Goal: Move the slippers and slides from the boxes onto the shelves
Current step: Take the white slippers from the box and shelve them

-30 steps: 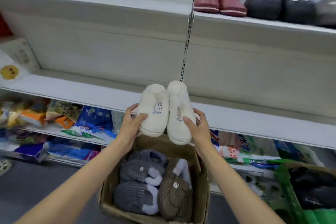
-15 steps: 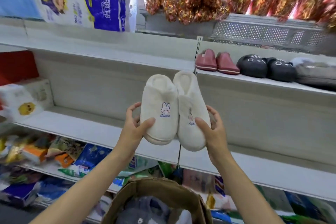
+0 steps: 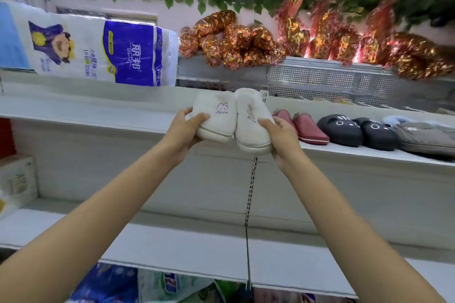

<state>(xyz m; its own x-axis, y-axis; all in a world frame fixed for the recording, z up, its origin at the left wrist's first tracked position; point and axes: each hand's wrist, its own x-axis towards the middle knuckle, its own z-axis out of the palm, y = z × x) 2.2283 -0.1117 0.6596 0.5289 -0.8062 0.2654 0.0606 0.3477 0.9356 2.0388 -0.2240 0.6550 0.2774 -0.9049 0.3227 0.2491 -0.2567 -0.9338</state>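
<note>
Gripping white slippers (image 3: 234, 119) between left hand (image 3: 183, 128) and right hand (image 3: 283, 136).

Both arms outstretched, raised; left grip (image 3: 185, 128) and right grip (image 3: 280, 136) curled, thumbs on top.

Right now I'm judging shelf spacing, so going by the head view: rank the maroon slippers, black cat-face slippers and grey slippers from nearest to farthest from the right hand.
1. Maroon slippers: on the upper shelf, just right of the right hand.
2. Black cat-face slippers: next along to the right.
3. Grey slippers: farthest, at the frame's right edge.
</note>
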